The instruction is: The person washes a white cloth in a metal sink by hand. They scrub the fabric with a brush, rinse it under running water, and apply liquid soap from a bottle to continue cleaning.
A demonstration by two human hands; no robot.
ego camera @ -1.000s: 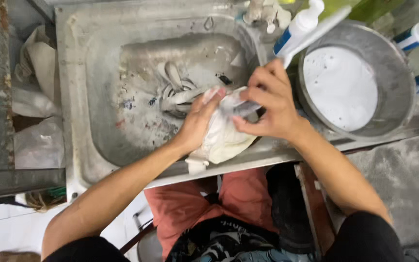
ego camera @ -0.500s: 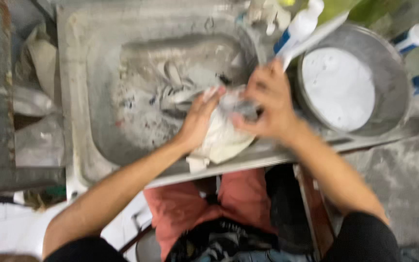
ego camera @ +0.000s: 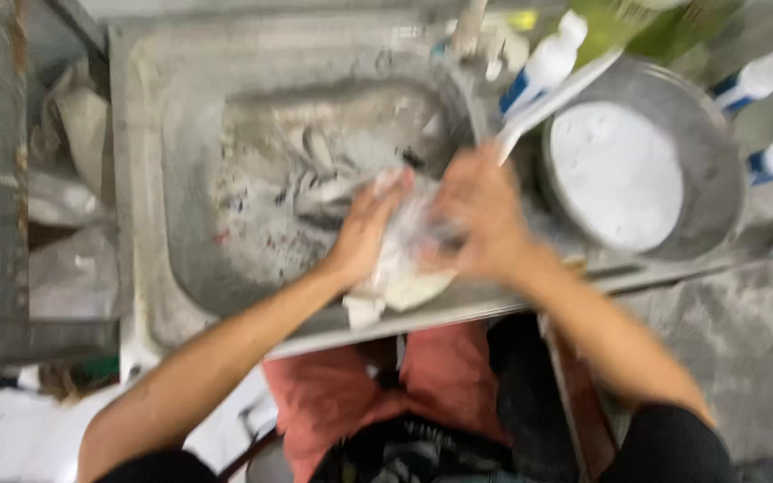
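Head view blurred: left hand (ego camera: 367, 234), right hand (ego camera: 480, 213) grip pale cloth (ego camera: 402, 273); fingers indistinct.

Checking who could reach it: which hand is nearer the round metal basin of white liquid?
Right. The right hand is just beside the metal basin, at its left; the left hand sits farther left, over the sink.

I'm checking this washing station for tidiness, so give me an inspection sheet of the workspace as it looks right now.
Surface: metal sink, basin grimy, with pale residue.
Job's things: crumpled white plastic bag at the front rim.
Clutter: cutlery in the basin; round metal basin holding white contents; white bottles behind.
Hands: left hand and right hand both clasp the bag, blurred.
Cables: nothing seen.
Surroundings: crumpled bags left of the sink; grey floor.
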